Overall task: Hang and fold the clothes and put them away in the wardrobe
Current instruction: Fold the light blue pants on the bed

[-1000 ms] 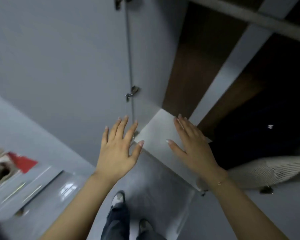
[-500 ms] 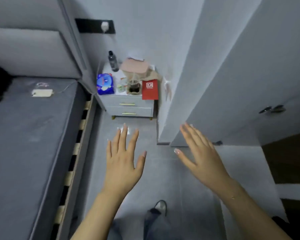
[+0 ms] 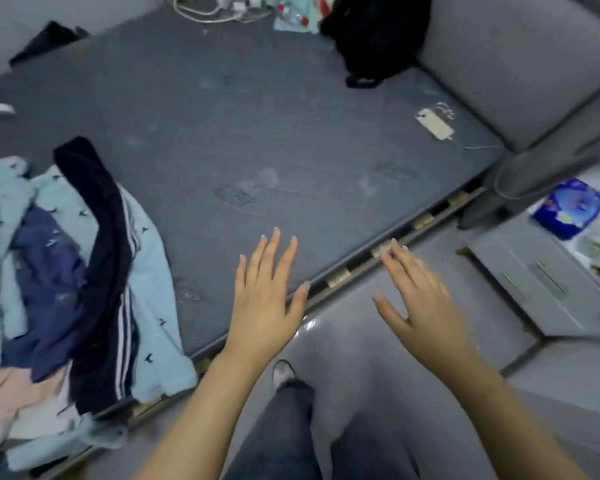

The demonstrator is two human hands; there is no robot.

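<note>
A pile of clothes [image 3: 49,282] lies at the left on the grey mattress [image 3: 239,133]: a light blue bird-print garment [image 3: 153,292], dark navy trousers with white side stripes [image 3: 101,258], a purple-blue piece [image 3: 45,271] and a pale pink piece [image 3: 18,393]. My left hand [image 3: 264,299] hovers flat with spread fingers over the mattress's near edge, right of the pile and holding nothing. My right hand [image 3: 420,299] is also flat and empty, above the floor beside the bed. The wardrobe is out of view.
A black bag [image 3: 371,32], cables and small items sit at the bed's far side. A phone [image 3: 433,123] on a charging cable lies near the headboard [image 3: 520,64]. A grey nightstand [image 3: 541,282] with a blue packet [image 3: 565,209] stands at the right. My legs stand on grey floor.
My view has swung left from the wardrobe door, past the nightstand, to the bed and the clothes pile. Both hands stayed flat and empty in front of me.
</note>
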